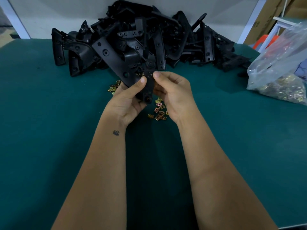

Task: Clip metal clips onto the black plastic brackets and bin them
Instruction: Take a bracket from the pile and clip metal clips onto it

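A black plastic bracket (116, 60) is held up over the green table (49, 113), in front of a big pile of black brackets (149, 34). My left hand (129, 100) grips its lower end, thumb on the front face. My right hand (172, 92) pinches the bracket's narrow arm (149, 87) between thumb and fingers. Whether a clip sits under the right thumb is hidden. Several loose brass-coloured metal clips (159, 110) lie on the table under the hands, and more clips (114, 87) lie to the left behind my left hand.
A clear plastic bag (279, 77) full of metal clips lies at the right edge of the table. A white wall and posts stand behind the pile. Cardboard boxes (269, 17) are stacked at the far right.
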Demonstrator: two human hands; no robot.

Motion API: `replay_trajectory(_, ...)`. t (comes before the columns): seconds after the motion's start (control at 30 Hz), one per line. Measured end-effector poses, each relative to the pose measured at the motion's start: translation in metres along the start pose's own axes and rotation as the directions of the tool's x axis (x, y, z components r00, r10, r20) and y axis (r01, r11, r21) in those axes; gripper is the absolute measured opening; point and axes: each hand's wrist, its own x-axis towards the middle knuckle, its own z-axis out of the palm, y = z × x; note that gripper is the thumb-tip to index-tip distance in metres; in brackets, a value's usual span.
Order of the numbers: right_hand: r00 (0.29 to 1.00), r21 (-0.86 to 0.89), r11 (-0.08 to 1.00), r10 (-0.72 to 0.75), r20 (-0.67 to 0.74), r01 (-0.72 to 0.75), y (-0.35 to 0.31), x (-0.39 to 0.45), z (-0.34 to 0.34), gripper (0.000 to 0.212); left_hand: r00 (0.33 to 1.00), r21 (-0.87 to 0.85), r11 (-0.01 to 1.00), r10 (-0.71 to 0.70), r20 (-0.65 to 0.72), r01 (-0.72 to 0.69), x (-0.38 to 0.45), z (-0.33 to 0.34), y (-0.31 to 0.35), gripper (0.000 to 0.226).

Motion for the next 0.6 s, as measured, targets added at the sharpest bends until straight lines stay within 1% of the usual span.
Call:
replay_trajectory(0.07, 0.999, -0.075, 0.997, -0.023, -0.047, 0.019, 0.002, 0.001, 0.000, 0.010, 1.000, 0.049, 0.999, 0.011, -0.021, -0.010, 0.001, 0.000, -0.001, 0.035)
replay_trajectory(0.2, 0.993, -0.153, 0.987, -0.072, -0.098, 0.056, 0.006, 0.001, 0.001, 0.013, 0.997, 0.123, 0.991, 0.058, -0.050, -0.052, 0.002, 0.000, -0.002, 0.043)
replay_trajectory(0.23, 0.994, -0.138, 0.990, -0.056, -0.088, 0.044, 0.006, 0.001, 0.002, 0.013, 0.997, 0.126, 0.991, 0.056, -0.050, -0.049, 0.002, 0.000, -0.002, 0.042)
replay_trajectory(0.3, 0.999, -0.052, 0.999, 0.005, -0.037, -0.006, 0.005, -0.001, 0.002, 0.011, 0.999, 0.096, 0.995, 0.029, -0.028, -0.026, 0.002, -0.002, -0.001, 0.033)
replay_trajectory(0.37, 0.998, 0.038, 0.998, 0.056, 0.035, -0.057, 0.001, -0.003, 0.002, 0.009, 1.000, 0.057, 0.998, -0.005, 0.027, 0.003, 0.001, -0.002, 0.000, 0.023)
replay_trajectory(0.43, 0.993, 0.078, 0.994, 0.067, 0.097, -0.075, -0.002, -0.005, 0.001, 0.010, 0.997, 0.040, 0.999, -0.026, 0.067, 0.023, -0.001, -0.002, 0.001, 0.021)
replay_trajectory(0.5, 0.992, 0.060, 0.996, 0.051, 0.119, -0.058, -0.005, -0.005, -0.001, 0.011, 0.997, 0.052, 0.998, -0.028, 0.070, 0.025, -0.002, -0.002, 0.002, 0.022)
replay_trajectory(0.6, 0.997, -0.040, 0.999, 0.002, 0.073, 0.001, -0.004, -0.003, -0.003, 0.011, 0.999, 0.081, 0.997, -0.010, 0.041, 0.007, -0.002, -0.002, 0.002, 0.025)
